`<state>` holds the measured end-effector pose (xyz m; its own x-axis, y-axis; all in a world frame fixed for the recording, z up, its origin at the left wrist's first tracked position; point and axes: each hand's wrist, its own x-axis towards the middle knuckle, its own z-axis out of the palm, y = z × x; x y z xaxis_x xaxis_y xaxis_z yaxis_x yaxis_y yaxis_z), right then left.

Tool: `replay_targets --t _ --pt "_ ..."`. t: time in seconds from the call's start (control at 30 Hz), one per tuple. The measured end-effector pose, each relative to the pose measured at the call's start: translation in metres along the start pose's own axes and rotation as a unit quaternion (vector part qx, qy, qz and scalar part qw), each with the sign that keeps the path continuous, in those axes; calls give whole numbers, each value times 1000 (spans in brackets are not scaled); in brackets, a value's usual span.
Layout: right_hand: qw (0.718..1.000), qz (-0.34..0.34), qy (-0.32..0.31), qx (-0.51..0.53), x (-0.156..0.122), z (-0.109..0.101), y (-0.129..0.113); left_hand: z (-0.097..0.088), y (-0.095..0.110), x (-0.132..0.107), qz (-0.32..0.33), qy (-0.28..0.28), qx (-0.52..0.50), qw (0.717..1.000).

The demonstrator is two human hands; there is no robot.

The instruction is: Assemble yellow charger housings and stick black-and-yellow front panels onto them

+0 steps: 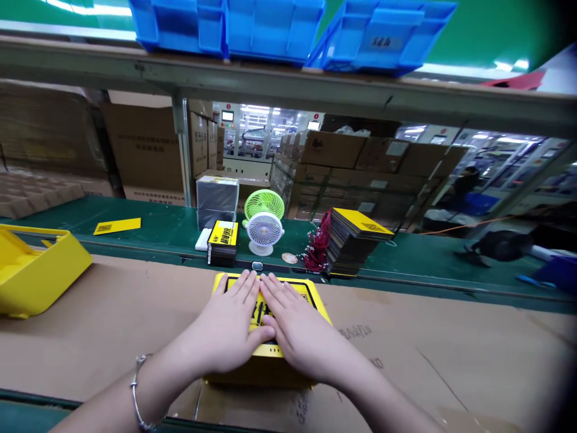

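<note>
Factory: a long assembly hall stretched beyond the line, with brown cartons (360, 171) stacked high and a person (466, 186) standing dimly at right.
Shelf: blue plastic bins (270, 30) sat along a metal rail (288, 78) overhead.
Belt: a green conveyor (148, 225) ran across the view, carrying a white desk fan (264, 231) in front of a green one (264, 204).
Bench: a cardboard sheet (112, 325) covered the work surface, and a yellow plastic tray (38, 270) lay tilted at its left end.
Stacks: black-and-yellow cards (354, 240) stood on the belt beyond the hands, beside red cords (318, 243); a shorter stack (222, 242) sat left of the fans.
Work piece: a yellow holder (265, 364) lay on the cardboard directly before the person, with a black-and-yellow printed card (264, 310) on top.
Hands: the left hand (228, 328) and right hand (302, 331) lay side by side on the card.
Grip: both were open and flat, fingers spread, wrapped around nothing.
Wrist: a silver chain bracelet (137, 391) circled the left wrist.
</note>
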<state>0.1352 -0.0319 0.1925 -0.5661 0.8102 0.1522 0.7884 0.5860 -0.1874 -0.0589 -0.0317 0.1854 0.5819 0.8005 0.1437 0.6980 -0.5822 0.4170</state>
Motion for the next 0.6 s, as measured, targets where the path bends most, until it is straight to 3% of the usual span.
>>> replay_targets --t 0.07,0.13,0.23,0.33,0.4,0.5,0.6 --pt "999 -6 -43 12 -9 -5 -3 -2 -5 -1 22 -5 -20 1000" --pt "998 17 -58 17 -20 -10 9 -9 -16 -8 30 -16 -43 999" --pt "995 89 -45 5 -34 -12 34 -20 -30 -20 6 -30 -71 997" --pt "989 146 -21 -15 -37 -7 36 -18 -29 -22 -18 -18 -54 998" --pt "992 122 -16 -26 -31 -2 22 -10 -19 -16 -18 1 -21 1000" --pt "999 35 -29 -22 -18 2 -3 0 -5 -3 11 2 -3 1000" --pt "999 14 -41 3 -17 -2 -7 -2 -7 -1 42 -15 -26 999"
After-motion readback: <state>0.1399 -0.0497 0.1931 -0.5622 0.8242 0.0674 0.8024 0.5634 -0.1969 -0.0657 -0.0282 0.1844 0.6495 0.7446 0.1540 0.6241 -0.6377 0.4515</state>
